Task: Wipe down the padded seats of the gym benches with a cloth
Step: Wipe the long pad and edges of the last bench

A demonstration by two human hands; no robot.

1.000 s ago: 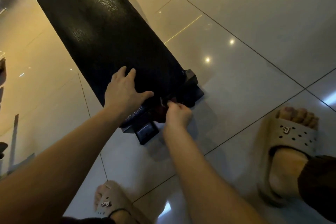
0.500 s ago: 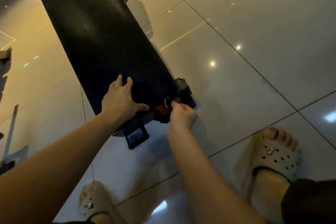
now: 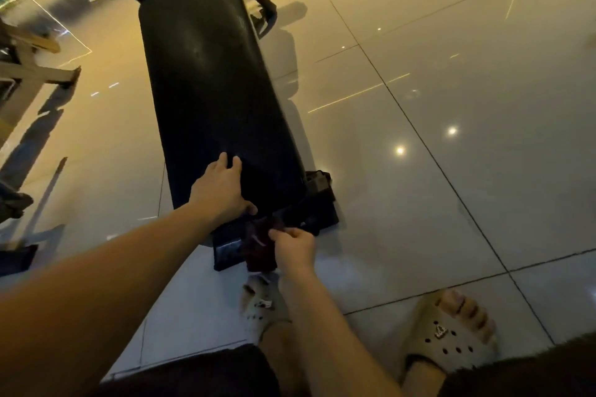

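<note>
Now the right hand [image 3: 295,243] pinches the dark red cloth [image 3: 259,248], lifted off the near end of the padded seat [image 3: 213,100]. Left hand [image 3: 221,190] rests there, fingers together; this seat's wipe appears complete

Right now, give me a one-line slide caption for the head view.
Left hand braces the black bench pad while the right hand pinches a dark red cloth at its near end.

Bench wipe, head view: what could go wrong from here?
1. The dark red cloth hangs below the pad, pinched in the right hand; it could snag on the bench base.
2. The left hand leans on the pad edge over glossy floor tiles; a slip is possible.
</note>
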